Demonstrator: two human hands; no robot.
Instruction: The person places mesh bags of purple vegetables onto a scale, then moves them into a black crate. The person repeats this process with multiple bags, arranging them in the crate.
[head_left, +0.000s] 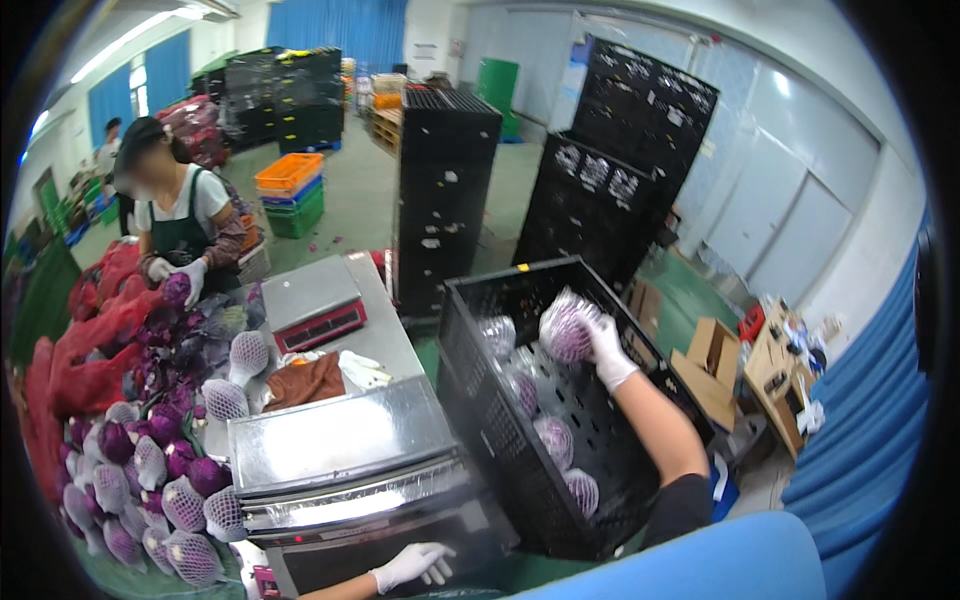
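Observation:
My right hand (611, 352), in a white glove, grips a red cabbage (566, 326) in a white foam net and shiny film. It is above the inside of a large black plastic crate (487, 450). Along the crate's left side lie several wrapped cabbages (555, 442). My left hand (416, 566), also gloved, holds nothing and has its fingers apart. It hovers over or touches the dark front plate of a film wrapping machine (341, 439); which of these, I cannot tell. Behind the machine are a brown cloth (307, 381) and white gloves (364, 369).
Netted cabbages (191, 559) are heaped left of the machine. A scale (315, 300) stands on the metal table (382, 315). Opposite, a co-worker (184, 217) holds a cabbage. Stacked black crates (442, 202) rise behind. At right are a cardboard box (709, 360) and a blue curtain (862, 420).

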